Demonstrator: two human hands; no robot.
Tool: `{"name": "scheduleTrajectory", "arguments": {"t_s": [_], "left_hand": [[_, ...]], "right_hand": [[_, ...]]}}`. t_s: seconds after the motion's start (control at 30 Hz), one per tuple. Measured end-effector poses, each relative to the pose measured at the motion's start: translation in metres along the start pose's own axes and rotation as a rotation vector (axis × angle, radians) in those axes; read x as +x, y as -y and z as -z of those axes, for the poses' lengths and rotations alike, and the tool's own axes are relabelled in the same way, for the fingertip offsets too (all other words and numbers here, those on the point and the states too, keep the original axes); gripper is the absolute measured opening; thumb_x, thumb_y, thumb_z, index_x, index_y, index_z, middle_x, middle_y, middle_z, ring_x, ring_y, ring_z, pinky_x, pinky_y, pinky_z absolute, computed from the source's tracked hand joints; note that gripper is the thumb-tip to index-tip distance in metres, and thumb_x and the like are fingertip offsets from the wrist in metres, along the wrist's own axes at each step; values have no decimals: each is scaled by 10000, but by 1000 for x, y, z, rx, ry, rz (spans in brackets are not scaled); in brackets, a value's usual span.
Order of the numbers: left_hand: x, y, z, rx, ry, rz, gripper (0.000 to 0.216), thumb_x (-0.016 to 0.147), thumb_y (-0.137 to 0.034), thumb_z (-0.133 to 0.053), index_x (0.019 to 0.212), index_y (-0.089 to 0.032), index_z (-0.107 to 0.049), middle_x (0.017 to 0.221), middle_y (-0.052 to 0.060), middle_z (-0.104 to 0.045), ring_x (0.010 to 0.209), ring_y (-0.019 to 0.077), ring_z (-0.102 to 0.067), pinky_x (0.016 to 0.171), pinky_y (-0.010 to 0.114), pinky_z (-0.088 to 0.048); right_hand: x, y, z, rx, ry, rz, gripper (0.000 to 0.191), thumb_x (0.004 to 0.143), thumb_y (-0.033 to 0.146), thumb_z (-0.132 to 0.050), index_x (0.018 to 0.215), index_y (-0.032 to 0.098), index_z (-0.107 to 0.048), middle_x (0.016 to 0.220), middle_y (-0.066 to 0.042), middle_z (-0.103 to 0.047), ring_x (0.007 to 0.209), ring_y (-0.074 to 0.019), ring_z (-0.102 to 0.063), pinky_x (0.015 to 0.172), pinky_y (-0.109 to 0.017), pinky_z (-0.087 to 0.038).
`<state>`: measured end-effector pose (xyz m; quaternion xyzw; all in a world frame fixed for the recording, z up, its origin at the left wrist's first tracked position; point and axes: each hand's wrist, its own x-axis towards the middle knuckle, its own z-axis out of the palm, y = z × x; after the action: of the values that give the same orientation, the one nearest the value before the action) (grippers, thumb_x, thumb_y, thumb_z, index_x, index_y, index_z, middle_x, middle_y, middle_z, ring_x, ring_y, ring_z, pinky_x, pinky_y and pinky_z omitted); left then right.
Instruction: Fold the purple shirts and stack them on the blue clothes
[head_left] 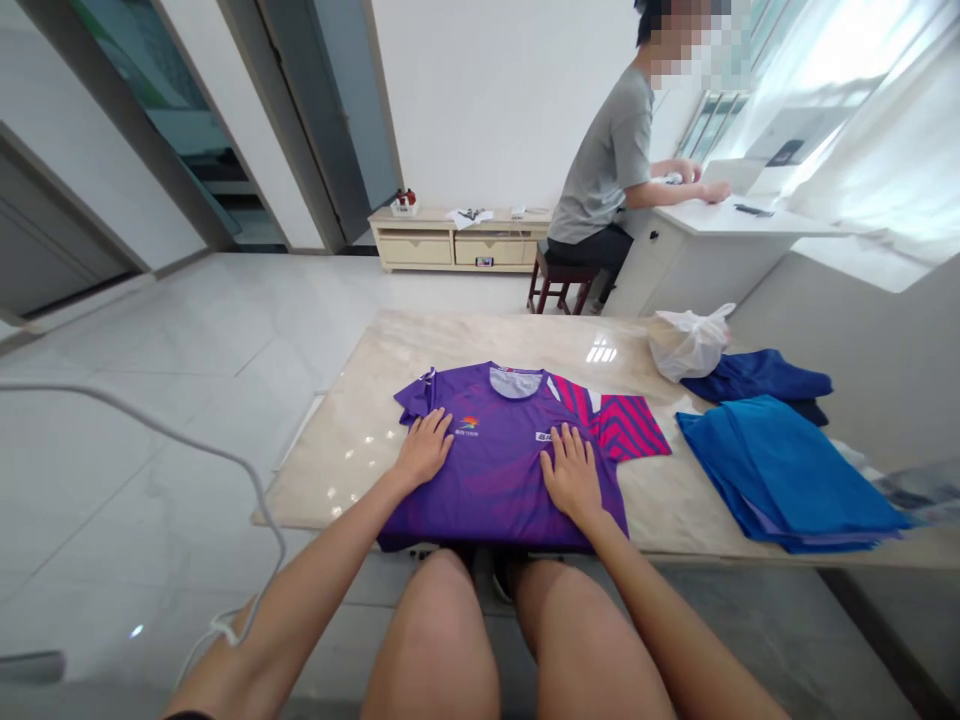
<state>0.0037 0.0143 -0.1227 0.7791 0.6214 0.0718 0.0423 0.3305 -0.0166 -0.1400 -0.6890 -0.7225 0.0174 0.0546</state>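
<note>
The fingers point(433, 428) of the left hand point(424, 450) lie spread and flat on the purple jersey point(499, 470), pressing near its left chest beside a small printed logo; they grip nothing. The fingers point(564, 447) of the right hand point(571, 478) are likewise splayed and flat, palm down on the right chest of the same jersey, holding nothing closed.

The jersey lies face up on the pale marble bench point(352, 440), collar away from the person, hem hanging just over the near edge above the knees. Its right sleeve, striped pink, stretches out sideways; the left sleeve is bunched close to the body.

The fabric looks thin, light and limp, a smooth sports weave that will likely slide on the polished stone and crease readily. It probably handles best pinched at the shoulders, hem corners or sleeve ends, rather than mid-panel.

To the right, apart from the jersey, sits a stack of blue garments point(784, 478), a darker blue shirt point(757, 377) behind it, and a white plastic bag point(686, 343). Beyond the bench another person point(611, 165) sits at a white desk point(720, 240).
</note>
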Motion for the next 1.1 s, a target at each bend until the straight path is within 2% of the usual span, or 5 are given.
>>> {"name": "scheduleTrajectory", "arguments": {"t_s": [0.27, 0.53, 0.67, 0.9, 1.1], "left_hand": [[13, 24, -8, 26, -107, 181, 639, 1128, -435, -391, 1681, -156, -546, 1801, 175, -434, 1676, 389, -387, 1360, 579, -352], [-66, 51, 28, 146, -52, 565, 773, 1094, -463, -418, 1690, 28, -458, 1749, 367, -401, 1611, 557, -415, 1244, 776, -380], [-81, 32, 43, 127, -83, 284, 660, 1084, -345, -441, 1675, -59, -511, 1768, 280, -438, 1661, 429, -402, 1357, 660, -296], [-49, 4, 26, -43, 20, 114, 596, 1144, -401, -368, 1622, -112, -578, 1702, 215, -561, 1614, 324, -505, 1352, 530, -374], [12, 65, 3, -58, -53, 388, 646, 1155, -421, -294, 1617, -61, -567, 1720, 246, -524, 1651, 366, -452, 1347, 559, -368]], "right_hand": [[12, -7, -10, 20, -53, 38, 683, 1157, 430, -302, 1759, 133, -434, 1848, -154, -312, 1730, -323, -269, 1405, -548, -200], [2, 11, 24, -30, 172, -24, 683, 1167, 419, -324, 1767, 95, -380, 1855, -210, -277, 1718, -361, -274, 1360, -572, -271], [-3, 20, 58, -28, 287, -6, 610, 1115, 375, -453, 1615, 41, -558, 1699, -296, -489, 1569, -404, -478, 1235, -554, -444], [14, -1, 60, 17, 117, -9, 571, 1103, 310, -403, 1584, 58, -580, 1725, -265, -479, 1606, -369, -439, 1298, -529, -372], [64, -74, 20, 75, 173, -137, 730, 1161, 450, -216, 1782, 92, -351, 1867, -174, -262, 1744, -331, -219, 1394, -539, -226]]}}
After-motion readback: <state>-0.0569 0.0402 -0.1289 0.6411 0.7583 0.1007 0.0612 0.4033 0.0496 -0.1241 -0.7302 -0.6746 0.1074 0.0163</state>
